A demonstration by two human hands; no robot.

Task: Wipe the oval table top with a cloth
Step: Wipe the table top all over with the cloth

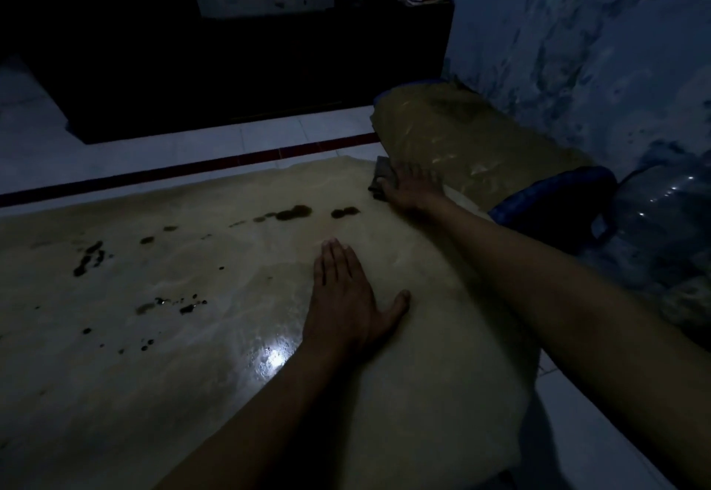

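Mid-wipe, by the look of it, at the far right end of the table top (192,374). Right hand (413,187) laid flat on the cloth (379,176), fingers straight and spread, pressing it down near the table's far edge rather than gripping it. Left hand (348,297) planted palm-down on the bare surface nearer the body, fingers straight and together, thumb out, nothing held; probably bracing. Dark spots (294,212) sat in a row just left of the cloth, more (90,256) scattered well off toward the left side, so most of the job seemed yet to do. Wet sheen and a bright glare (273,357) near the left wrist. Next move likely called for a steady sweep leftward through the nearest spots, pressure kept even. Beyond the table: a blue tub (554,189), a water jug (665,212).
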